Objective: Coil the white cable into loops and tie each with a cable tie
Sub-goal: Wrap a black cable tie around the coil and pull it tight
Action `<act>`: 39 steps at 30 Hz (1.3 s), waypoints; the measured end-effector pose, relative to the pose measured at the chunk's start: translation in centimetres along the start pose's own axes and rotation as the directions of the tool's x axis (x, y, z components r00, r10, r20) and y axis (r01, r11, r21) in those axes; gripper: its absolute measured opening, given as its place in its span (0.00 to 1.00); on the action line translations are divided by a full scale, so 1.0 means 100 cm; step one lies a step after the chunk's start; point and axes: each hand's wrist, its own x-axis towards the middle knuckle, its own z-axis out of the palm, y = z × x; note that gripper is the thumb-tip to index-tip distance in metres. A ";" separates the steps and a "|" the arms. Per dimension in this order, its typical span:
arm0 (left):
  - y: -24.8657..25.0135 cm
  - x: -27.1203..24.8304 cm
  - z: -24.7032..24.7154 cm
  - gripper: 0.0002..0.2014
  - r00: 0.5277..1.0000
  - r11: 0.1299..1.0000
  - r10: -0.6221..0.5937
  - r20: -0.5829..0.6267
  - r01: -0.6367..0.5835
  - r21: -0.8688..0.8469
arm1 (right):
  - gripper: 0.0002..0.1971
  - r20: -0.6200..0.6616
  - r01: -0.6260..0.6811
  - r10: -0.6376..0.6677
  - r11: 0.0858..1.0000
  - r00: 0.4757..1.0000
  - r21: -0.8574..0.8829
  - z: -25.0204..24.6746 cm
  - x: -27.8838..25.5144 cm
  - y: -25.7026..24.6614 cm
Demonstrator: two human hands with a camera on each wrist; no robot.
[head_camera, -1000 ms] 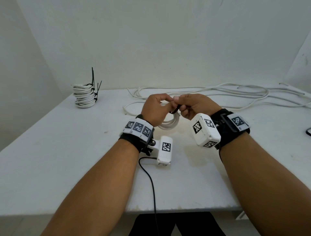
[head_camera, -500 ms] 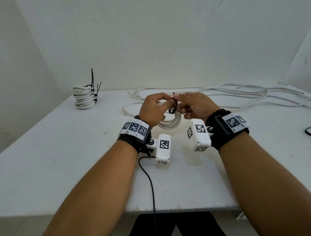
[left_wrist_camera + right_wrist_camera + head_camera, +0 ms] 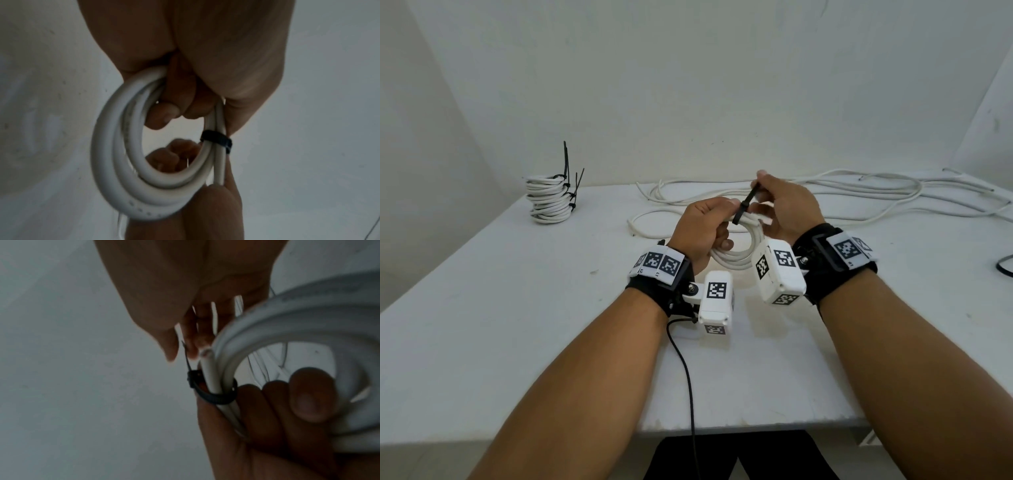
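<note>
Above white table (image 3: 517, 325), hands gripping coil (image 3: 736, 255), pinching cable tie (image 3: 744, 207).

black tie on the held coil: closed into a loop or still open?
Closed. The cable tie rings the coil strands, its tail threaded through the head; the right hand pinches that tail. The left hand grips the coil. Fully cinched: cannot tell.

head: above, looking down | wrists: close, facing coil (image 3: 156, 186)
</note>
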 end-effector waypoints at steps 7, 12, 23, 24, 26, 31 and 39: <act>0.002 0.000 0.002 0.15 0.999 0.998 -0.038 0.013 0.039 -0.042 | 0.10 0.043 0.055 -0.051 0.993 0.998 -0.103 0.004 -0.004 -0.002; 0.001 0.000 0.000 0.11 0.992 0.986 -0.123 0.039 0.127 -0.107 | 0.14 -0.033 0.083 -0.092 0.971 0.995 -0.223 0.012 -0.003 0.008; 0.001 0.005 0.001 0.11 0.973 0.933 -0.226 -0.043 0.204 -0.298 | 0.14 -0.042 -0.072 0.068 0.993 0.997 -0.089 0.002 0.002 0.011; 0.002 0.008 -0.004 0.11 0.977 0.933 -0.197 -0.076 0.163 -0.321 | 0.14 -0.042 -0.100 0.097 0.991 0.994 -0.087 -0.002 0.003 0.012; 0.007 0.014 -0.015 0.10 0.977 0.912 -0.158 -0.142 0.089 -0.400 | 0.12 -0.024 -0.144 0.142 0.971 0.990 -0.193 -0.006 0.007 0.016; 0.020 0.023 -0.049 0.13 0.942 0.972 -0.007 -0.335 -0.071 -0.222 | 0.21 0.079 -0.046 0.213 0.526 0.974 -0.849 0.013 0.015 0.020; 0.027 0.030 -0.149 0.16 0.943 0.723 0.096 -0.319 0.155 0.674 | 0.48 0.113 0.086 0.492 0.078 0.863 -0.993 0.028 0.004 0.027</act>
